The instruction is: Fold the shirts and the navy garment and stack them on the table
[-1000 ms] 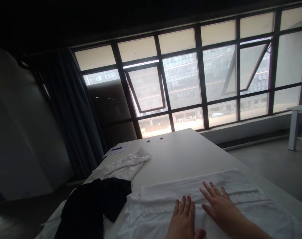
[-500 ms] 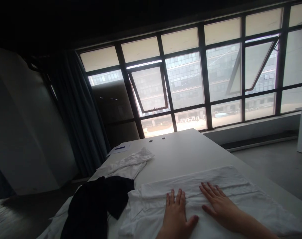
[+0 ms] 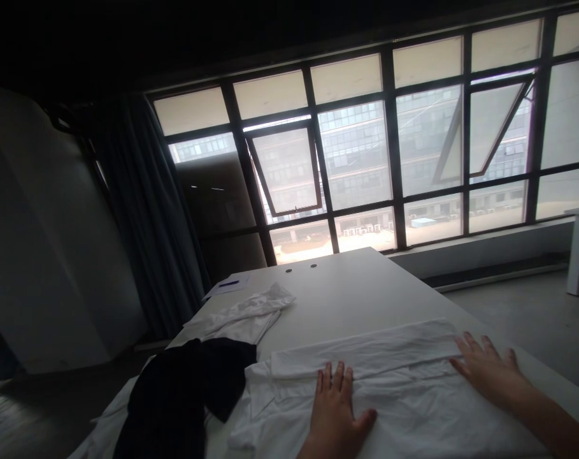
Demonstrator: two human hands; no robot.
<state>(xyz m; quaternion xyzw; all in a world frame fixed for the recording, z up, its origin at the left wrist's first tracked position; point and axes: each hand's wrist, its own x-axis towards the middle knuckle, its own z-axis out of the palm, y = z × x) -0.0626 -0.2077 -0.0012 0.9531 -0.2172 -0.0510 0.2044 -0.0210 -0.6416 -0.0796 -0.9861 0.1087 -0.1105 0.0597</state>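
A white garment, a shirt by its collar-like end, lies spread on the white table, with one long side folded over. My left hand rests flat on the shirt's middle, fingers spread. Toward the far right end of the cloth, my right hand lies with its fingers stretched apart over the folded edge. Neither hand grips anything. Just left of the shirt is a crumpled black garment.
Behind the black garment lies another rumpled white cloth. Farther back are a sheet of paper with a pen and two round holes in the tabletop. A second white table stands at the right, by the windows.
My right hand has slid to the right along the shirt, from near its middle to the far end. My left hand has stayed almost in place.
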